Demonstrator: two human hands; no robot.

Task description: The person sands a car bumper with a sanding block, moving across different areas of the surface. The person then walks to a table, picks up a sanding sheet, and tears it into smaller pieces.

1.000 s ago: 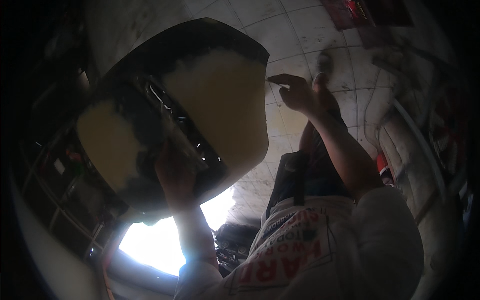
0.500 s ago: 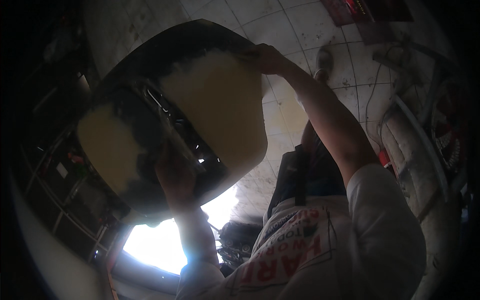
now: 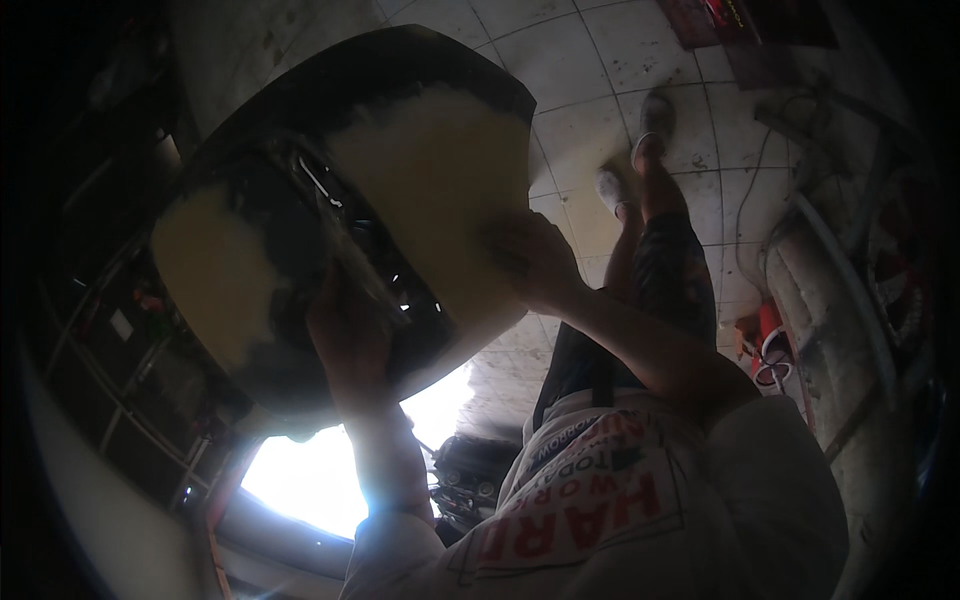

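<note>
A large curved vehicle panel (image 3: 430, 170), dark grey with broad yellowish patches, fills the upper left and has a dark slot with glossy bits down its middle. My left hand (image 3: 348, 330) grips it beside the lower part of that slot, its fingertips lost in shadow. My right hand (image 3: 530, 260) lies on the right yellowish patch near the panel's edge, fingers dim but seemingly laid out along the surface; anything under them is hidden.
Tiled floor (image 3: 640, 40) surrounds my legs and shoes (image 3: 655, 120). Metal tubing (image 3: 840, 280), a cable and a red object (image 3: 770, 325) are at right, red items (image 3: 720, 20) top right, dark shelving (image 3: 120, 380) left. Bright light comes from the lower left.
My right hand went from beside the panel's right edge up onto its upper corner, then came down onto the patch. The panel rose slightly in view. My left hand kept its place on it.
</note>
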